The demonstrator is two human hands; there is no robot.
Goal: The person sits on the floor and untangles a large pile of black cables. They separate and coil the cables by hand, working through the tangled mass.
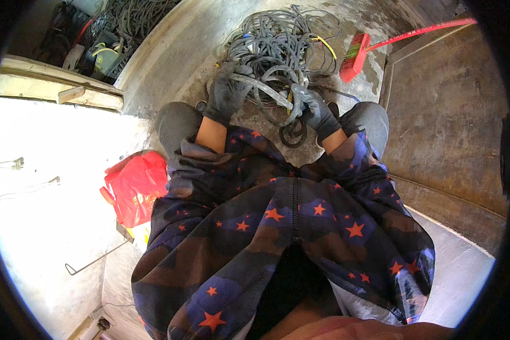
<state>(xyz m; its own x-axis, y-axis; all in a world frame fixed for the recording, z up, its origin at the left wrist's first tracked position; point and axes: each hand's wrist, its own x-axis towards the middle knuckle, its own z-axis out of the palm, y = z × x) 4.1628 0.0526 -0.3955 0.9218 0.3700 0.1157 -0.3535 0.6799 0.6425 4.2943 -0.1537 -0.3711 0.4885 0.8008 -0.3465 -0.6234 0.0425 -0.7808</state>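
Observation:
A large tangled heap of grey and black cable [272, 38] lies on the concrete floor before me. My left hand [227, 91], in a dark work glove, is at the near left side of the heap by the end of a thick grey cable length [265, 88]. That length slants across to my right hand [314, 106], also gloved, whose fingers are closed around looped grey cable. Below the right hand a black cable coil [294, 135] hangs or rests near the floor; which one I cannot tell. A yellow strip [326, 46] shows at the heap's right side.
A red broom [355, 59] stands right of the heap, its handle leaning over a brown wooden panel [446, 119]. Beside my left leg sits a red plastic bag [140, 187]. More black cable [140, 21] and a greenish container [106, 58] lie beyond the wall at upper left.

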